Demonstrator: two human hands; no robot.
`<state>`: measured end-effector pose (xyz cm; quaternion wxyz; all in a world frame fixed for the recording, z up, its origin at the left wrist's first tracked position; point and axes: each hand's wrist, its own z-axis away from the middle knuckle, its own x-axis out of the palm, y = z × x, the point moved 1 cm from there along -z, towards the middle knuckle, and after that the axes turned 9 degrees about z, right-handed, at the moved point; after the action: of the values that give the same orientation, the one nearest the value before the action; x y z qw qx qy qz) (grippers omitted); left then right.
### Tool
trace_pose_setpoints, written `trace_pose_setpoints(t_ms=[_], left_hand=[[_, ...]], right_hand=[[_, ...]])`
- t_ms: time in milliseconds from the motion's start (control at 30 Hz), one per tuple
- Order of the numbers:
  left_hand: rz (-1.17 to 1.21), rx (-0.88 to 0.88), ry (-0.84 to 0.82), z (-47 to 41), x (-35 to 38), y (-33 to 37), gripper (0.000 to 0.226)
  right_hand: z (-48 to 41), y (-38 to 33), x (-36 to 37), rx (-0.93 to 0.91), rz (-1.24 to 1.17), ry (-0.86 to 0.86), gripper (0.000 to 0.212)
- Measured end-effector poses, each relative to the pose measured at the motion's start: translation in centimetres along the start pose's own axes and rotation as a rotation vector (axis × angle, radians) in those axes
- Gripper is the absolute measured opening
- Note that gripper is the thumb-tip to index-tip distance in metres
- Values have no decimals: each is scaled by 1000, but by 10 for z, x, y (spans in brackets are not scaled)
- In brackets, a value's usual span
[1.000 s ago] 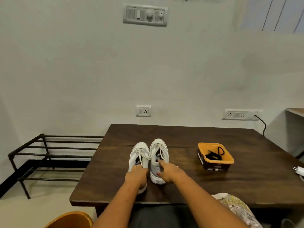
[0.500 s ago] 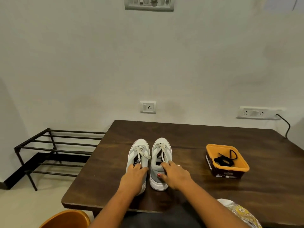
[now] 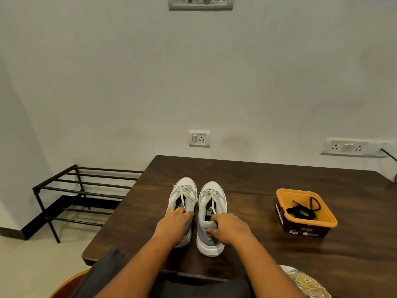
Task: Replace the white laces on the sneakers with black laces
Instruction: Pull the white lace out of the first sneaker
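Both hands have slid back onto the heel collars: my left hand clasps the left sneaker, my right hand the right sneaker, steadying them on the table. White laces remain threaded; black laces wait in the orange tub.

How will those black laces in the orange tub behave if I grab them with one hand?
The black laces lie in a loose tangle with one loop draped up, so they will probably come out limp and trailing. They look thin, so likely very light. The orange tub may shift or lift slightly if they snag.
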<state>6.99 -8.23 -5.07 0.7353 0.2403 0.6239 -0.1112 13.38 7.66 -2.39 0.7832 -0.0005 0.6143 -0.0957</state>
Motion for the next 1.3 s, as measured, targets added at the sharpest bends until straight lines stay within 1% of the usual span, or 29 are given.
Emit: trace_pose_setpoints(t_ms=[67, 133, 167, 233, 300, 367, 467, 567, 633, 733, 833, 900, 933, 1000, 1100, 1200, 1267, 1300], left_hand=[[-5, -4, -13, -6, -2, -9, 57], [13, -17, -20, -10, -5, -19, 57], [25, -32, -18, -13, -7, -24, 56], [21, -94, -3, -17, -11, -29, 53], [-32, -153, 41, -18, -13, -25, 46], [-36, -134, 139, -27, -14, -13, 37], [112, -37, 250, -45, -20, 9, 31], [307, -7, 221, -69, -22, 21, 29], [422, 4, 170, -80, -20, 23, 26], [555, 29, 155, -91, -15, 22, 24], [670, 35, 175, -91, -11, 22, 22], [727, 52, 183, -88, -9, 24, 21], [750, 64, 185, -86, -9, 26, 22], [788, 79, 204, -84, -9, 28, 23], [833, 59, 254, -83, -10, 31, 18], [819, 23, 234, -85, -8, 35, 16], [814, 10, 230, -87, -7, 37, 9], [810, 7, 236, -87, -8, 37, 11]], right_hand=[[1, -2, -6, 7, -15, -64, 33], [1, -2, -12, 23, -102, -73, 32], [-3, -2, -15, 47, -173, -43, 30], [-14, 0, -23, 112, -282, 69, 28], [-25, 0, -28, 155, -321, 152, 21], [-38, 1, -28, 185, -318, 209, 19], [-52, 0, -28, 221, -268, 254, 17], [-64, 1, -28, 227, -175, 279, 3], [-70, 3, -29, 206, -128, 321, 10], [-76, 9, -31, 200, -143, 350, 14], [-78, 14, -30, 170, -209, 270, 15], [-79, 15, -31, 106, -343, 248, 18], [-77, 14, -33, 83, -453, 266, 19], [-72, 10, -37, 48, -731, 342, 23], [-57, 0, -55, -58, -1101, 448, 20], [-40, -7, -77, -192, -1557, 509, 16], [-34, -6, -86, -262, -1709, 560, 16], [-34, -4, -88, -275, -1708, 589, 17]])
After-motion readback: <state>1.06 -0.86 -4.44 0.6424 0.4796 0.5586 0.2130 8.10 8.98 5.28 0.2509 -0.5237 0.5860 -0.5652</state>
